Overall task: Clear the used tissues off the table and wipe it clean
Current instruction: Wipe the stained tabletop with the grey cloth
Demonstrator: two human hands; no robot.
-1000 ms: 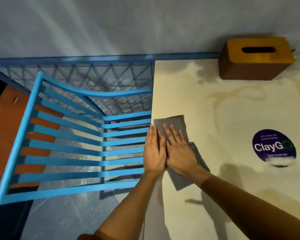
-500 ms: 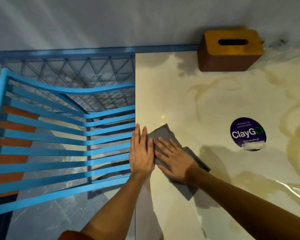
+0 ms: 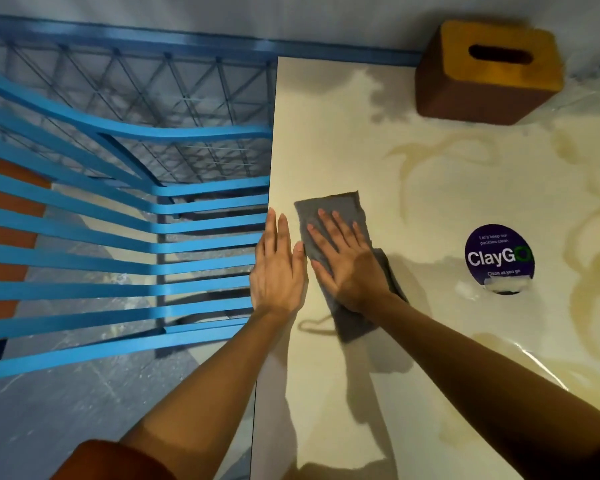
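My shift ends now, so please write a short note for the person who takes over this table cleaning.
Left grip: open, flat on the table at its left edge, beside the grey cloth.
Right grip: open, pressing the grey cloth flat.
Done: no used tissues in view.
Left: probably wipe on toward the tissue box and the round sticker.

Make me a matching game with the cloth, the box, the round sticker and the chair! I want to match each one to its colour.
Things:
1. cloth
2. box
3. round sticker
4. chair

Colours:
A. purple
B. blue
C. grey
D. brown with a yellow top

Pairs: 1-C, 2-D, 3-A, 4-B
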